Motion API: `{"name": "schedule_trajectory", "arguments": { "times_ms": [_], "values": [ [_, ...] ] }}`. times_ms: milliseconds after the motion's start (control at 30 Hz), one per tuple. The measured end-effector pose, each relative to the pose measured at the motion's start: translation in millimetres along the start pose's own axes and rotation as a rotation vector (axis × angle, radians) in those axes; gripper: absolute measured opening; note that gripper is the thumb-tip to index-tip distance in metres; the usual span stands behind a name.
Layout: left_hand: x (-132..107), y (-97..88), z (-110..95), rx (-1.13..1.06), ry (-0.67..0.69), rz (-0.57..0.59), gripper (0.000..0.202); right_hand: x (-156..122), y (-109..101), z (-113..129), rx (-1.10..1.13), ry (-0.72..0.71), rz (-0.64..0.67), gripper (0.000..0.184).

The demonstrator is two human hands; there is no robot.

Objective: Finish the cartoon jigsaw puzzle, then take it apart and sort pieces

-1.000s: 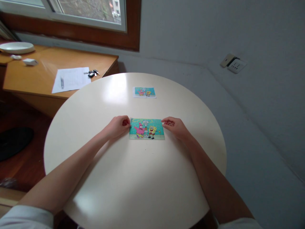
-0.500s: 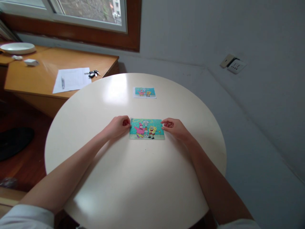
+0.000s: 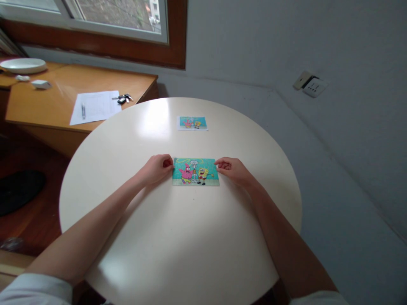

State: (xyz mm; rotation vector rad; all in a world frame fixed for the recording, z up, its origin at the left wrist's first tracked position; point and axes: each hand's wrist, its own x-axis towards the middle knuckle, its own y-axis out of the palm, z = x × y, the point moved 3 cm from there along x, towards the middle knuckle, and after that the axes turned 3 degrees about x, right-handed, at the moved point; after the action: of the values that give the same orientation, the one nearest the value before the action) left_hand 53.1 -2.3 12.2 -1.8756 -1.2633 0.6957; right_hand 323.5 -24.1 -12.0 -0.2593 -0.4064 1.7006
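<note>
Virtually unmoved, the flat rectangular puzzle (image 3: pixel 195 172) is touched by the curled left hand (image 3: pixel 159 168) and right hand (image 3: pixel 233 169); whether pinched cannot be told.

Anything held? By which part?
Left fingers and right fingers are at the side edges of the nearer cartoon picture; whether they grip it can't be told.

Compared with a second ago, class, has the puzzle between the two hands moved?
No. Against the printed card beyond it on the round table, the puzzle shows no visible shift.
</note>
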Motion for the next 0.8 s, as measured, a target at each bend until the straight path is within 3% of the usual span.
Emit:
{"name": "schedule_trajectory", "arguments": {
  "times_ms": [367, 533, 800],
  "values": [
    [-3, -6.5, -4, -0.023, 0.057, -0.143, 0.032, 0, 0, -1, -0.018, -0.001, -0.004, 0.023],
    [-1, -0.6, 0, 0.052, 0.179, -0.042, 0.037, 0, 1, 1, -0.034, 0.001, -0.003, 0.022],
    [0, 0.7, 5, 0.061, 0.124, 0.039, 0.039, -6, -1, 21, -0.086, -0.097, -0.037, 0.018]
  ]
}}
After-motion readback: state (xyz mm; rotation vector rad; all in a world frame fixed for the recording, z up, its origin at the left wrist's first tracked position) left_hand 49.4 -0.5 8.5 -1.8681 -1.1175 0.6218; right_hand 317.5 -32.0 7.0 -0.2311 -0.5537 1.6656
